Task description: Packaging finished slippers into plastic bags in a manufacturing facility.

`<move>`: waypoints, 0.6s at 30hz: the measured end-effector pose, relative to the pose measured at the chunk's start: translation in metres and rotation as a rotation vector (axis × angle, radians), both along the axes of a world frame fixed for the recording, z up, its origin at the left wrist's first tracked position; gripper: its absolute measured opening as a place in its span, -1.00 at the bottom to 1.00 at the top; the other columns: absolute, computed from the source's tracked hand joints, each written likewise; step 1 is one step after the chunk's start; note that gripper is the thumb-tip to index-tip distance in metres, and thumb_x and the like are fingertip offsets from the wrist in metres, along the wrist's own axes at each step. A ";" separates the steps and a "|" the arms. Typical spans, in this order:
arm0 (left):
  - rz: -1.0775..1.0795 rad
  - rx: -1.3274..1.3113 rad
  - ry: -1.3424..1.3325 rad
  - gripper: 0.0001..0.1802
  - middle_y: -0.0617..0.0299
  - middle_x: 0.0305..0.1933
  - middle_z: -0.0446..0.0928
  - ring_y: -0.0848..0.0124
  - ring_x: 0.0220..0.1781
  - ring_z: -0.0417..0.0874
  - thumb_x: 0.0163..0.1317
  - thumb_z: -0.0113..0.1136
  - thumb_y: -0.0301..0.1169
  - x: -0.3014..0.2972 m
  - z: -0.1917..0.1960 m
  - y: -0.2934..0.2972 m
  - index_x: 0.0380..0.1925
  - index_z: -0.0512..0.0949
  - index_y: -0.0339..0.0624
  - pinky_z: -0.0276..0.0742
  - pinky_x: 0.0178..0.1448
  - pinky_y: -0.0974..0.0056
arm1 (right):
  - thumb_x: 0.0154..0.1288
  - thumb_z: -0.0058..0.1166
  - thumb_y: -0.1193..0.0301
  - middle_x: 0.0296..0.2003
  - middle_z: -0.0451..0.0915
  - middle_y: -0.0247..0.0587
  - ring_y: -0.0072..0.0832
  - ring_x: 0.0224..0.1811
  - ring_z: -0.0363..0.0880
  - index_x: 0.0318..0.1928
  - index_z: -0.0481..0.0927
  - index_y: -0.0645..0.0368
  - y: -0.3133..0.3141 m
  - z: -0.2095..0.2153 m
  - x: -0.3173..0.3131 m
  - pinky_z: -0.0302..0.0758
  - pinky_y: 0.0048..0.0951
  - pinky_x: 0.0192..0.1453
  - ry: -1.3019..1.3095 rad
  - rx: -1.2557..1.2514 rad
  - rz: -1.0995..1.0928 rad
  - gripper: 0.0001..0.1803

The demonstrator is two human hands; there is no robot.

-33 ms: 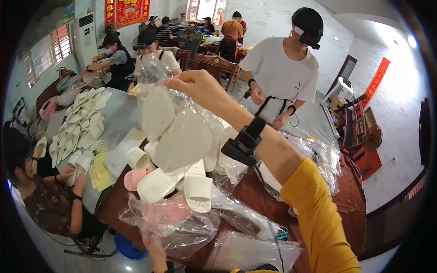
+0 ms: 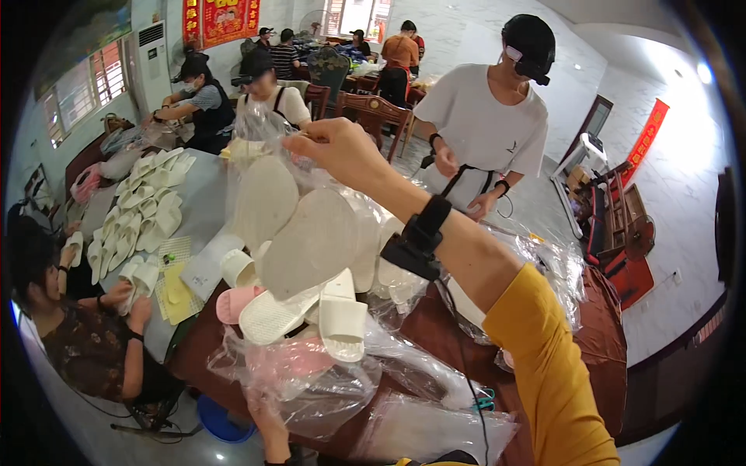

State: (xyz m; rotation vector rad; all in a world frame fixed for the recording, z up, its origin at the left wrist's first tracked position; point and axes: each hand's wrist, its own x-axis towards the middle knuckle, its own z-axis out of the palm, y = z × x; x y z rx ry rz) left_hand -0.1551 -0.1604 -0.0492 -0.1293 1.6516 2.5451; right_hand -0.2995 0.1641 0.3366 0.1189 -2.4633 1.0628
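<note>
My right hand (image 2: 338,147) is raised over the pile, thumb and fingers pinched on the top of a clear plastic bag (image 2: 260,128). Pale slipper soles (image 2: 266,198) show in and just below that bag; which lie inside I cannot tell. At the near table edge my left hand (image 2: 268,423) grips a second clear bag (image 2: 334,404), its fingers partly veiled by the film. A pink slipper (image 2: 295,357) shows through this bag. Between my hands lie a white slipper (image 2: 342,318), another pink slipper (image 2: 233,304) and several more white ones.
Flat clear bags (image 2: 435,427) and teal scissors (image 2: 483,398) lie on the brown table cover (image 2: 602,334). Rows of white slippers (image 2: 140,210) cover the grey table. A seated person (image 2: 93,326) handles slippers at left; a person in white (image 2: 489,116) stands across. A blue bucket (image 2: 221,419) is below.
The whole view has shifted slightly. Both hands keep their grips, and the raised bag has barely moved.
</note>
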 end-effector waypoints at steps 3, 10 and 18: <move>-0.012 0.019 -0.082 -0.46 0.21 0.08 0.54 0.38 -0.01 0.58 0.23 0.20 -0.52 0.005 0.003 0.009 0.24 0.36 -0.21 0.53 0.02 0.31 | 0.27 0.23 0.30 -0.57 0.49 -0.33 -0.60 -0.52 0.35 -0.24 0.63 0.27 -0.027 0.006 0.000 0.34 -0.44 -0.40 0.046 -0.007 0.083 -0.75; 0.019 -0.278 0.150 -0.50 0.17 0.09 0.52 0.33 0.06 0.54 0.26 0.17 -0.46 0.015 0.000 0.009 0.22 0.39 -0.21 0.52 0.07 0.26 | 0.32 0.18 0.42 -0.44 0.58 -0.43 -0.75 -0.43 0.35 -0.27 0.68 0.25 -0.063 0.035 0.046 0.46 -0.52 0.01 -0.081 0.081 0.532 -0.86; -0.138 -0.726 0.488 -0.54 0.11 0.11 0.51 0.26 0.16 0.49 0.30 0.15 -0.40 0.028 -0.011 0.016 0.20 0.42 -0.21 0.50 0.14 0.19 | 0.21 0.24 0.41 -0.31 0.65 -0.22 -0.30 -0.24 0.61 -0.21 0.69 0.19 -0.049 -0.017 0.009 0.51 -0.32 -0.09 0.092 0.501 0.624 -0.84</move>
